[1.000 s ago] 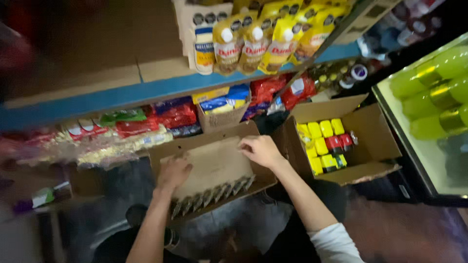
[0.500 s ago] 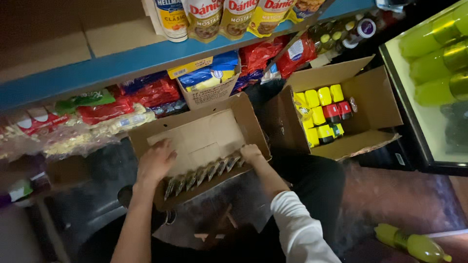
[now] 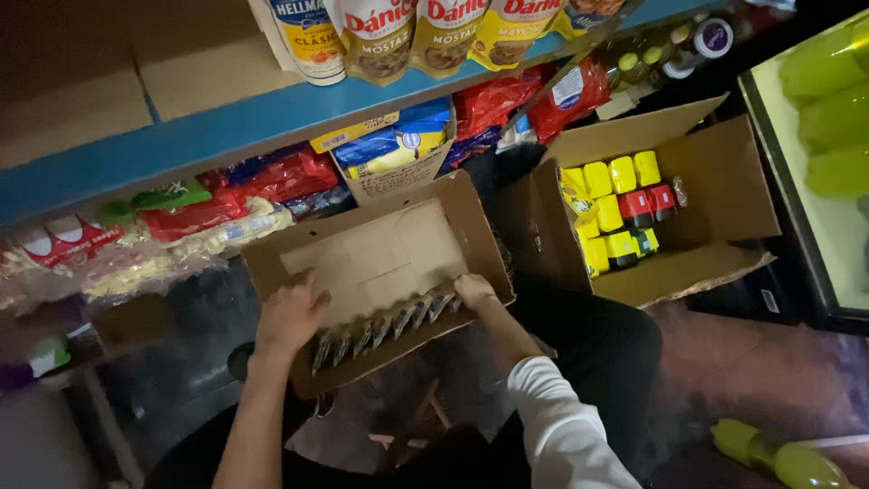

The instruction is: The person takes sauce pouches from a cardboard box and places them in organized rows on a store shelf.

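Both hands, left and right, gripped the packet row; cardboard box looked mostly emptied; one row left.

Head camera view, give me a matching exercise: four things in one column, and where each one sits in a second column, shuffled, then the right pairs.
Things
1. left hand
2. right hand
3. yellow jars
4. squeeze pouches

Places
A. in the open box on the right
B. on top of the blue shelf
C. at the left end of the row of packets in the near box
D. at the right end of that row

Pairs: 1-C, 2-D, 3-A, 4-B
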